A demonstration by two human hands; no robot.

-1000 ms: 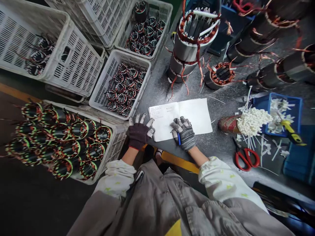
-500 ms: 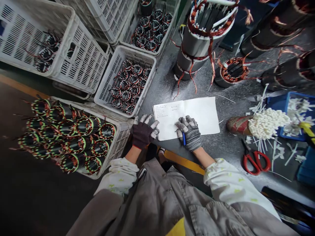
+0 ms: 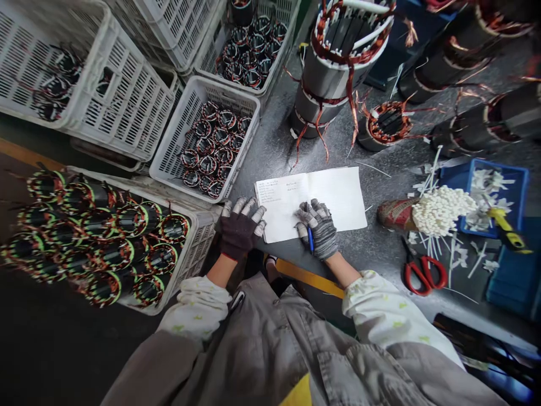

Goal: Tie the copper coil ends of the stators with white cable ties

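An open notebook (image 3: 333, 197) with handwritten lines on its left page lies near the table's front edge. My right hand (image 3: 319, 228), in a grey glove with taped fingertips, rests on the pages with its fingers closed round a blue pen (image 3: 311, 239). The pen's tip is hidden by the fingers. My left hand (image 3: 240, 226), in a dark glove with pale taped fingertips, lies flat with fingers spread at the notebook's left edge. Nothing is held in it.
Crates of wire-wound cores (image 3: 211, 84) stand left and behind. Large stators (image 3: 338, 67) stand at the back. On the right lie red-handled scissors (image 3: 425, 273), a bundle of white sticks (image 3: 443, 211), a blue tray (image 3: 522, 186) and a yellow cutter knife (image 3: 507, 228).
The whole view has shifted a little, so the scene sits further left. Both hands keep nearly the same place at the notebook, and the pen stays in my right hand.
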